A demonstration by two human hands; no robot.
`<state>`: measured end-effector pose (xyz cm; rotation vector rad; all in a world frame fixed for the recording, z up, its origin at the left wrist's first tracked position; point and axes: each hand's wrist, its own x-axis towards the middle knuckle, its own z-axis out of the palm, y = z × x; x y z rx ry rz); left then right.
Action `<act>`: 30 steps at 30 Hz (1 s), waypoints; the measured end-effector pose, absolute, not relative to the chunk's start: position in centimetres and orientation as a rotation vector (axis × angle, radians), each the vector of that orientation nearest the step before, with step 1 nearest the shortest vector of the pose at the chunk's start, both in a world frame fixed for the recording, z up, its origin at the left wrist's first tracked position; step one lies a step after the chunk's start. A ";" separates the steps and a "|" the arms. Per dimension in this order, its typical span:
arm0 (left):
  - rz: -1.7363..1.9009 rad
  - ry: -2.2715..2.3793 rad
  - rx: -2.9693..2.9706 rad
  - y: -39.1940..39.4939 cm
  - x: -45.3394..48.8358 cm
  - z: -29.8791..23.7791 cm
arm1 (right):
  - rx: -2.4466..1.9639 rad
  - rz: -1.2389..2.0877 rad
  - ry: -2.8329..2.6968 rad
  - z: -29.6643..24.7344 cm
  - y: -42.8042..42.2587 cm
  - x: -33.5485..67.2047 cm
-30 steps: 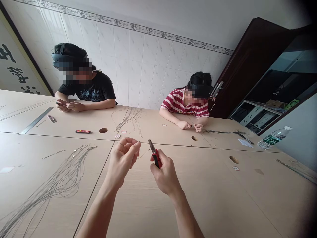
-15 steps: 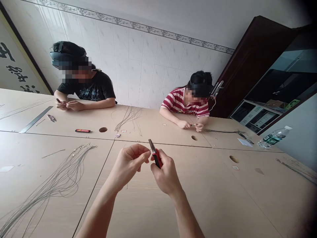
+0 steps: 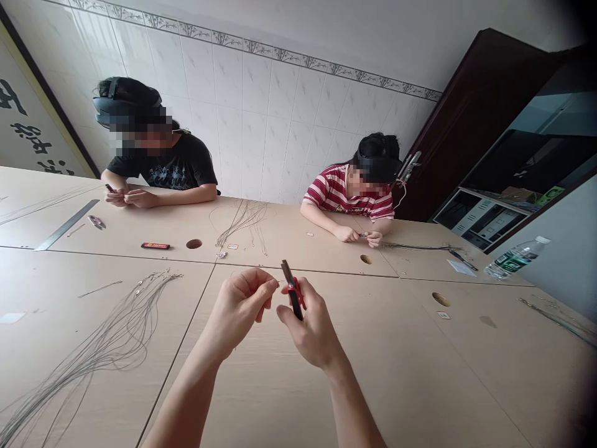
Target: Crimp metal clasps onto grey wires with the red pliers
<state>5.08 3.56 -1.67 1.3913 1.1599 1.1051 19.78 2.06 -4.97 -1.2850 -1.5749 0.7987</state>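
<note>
My right hand [image 3: 310, 330] grips small red-handled pliers [image 3: 291, 290], jaws pointing up and away. Just left of the jaws, my left hand [image 3: 242, 305] pinches a thin wire between thumb and fingertips; the wire itself is barely visible. Both hands hover above the light wooden table [image 3: 420, 373], almost touching each other.
A bundle of thin grey wires [image 3: 107, 336] fans across the table at my left. Two people sit opposite, each working small pieces. More wires [image 3: 245, 221], a metal ruler [image 3: 68, 225], a small red-black tool [image 3: 155, 246] and a water bottle [image 3: 515, 257] lie around.
My left hand has moved right and down to meet the pliers' jaws. The right hand has stayed nearly in place, tilting the pliers slightly.
</note>
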 end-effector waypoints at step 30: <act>1.018 1.056 1.454 3.5 5.0 -2.1 | -1.101 0.930 -1.518 -4.4 1.9 20.7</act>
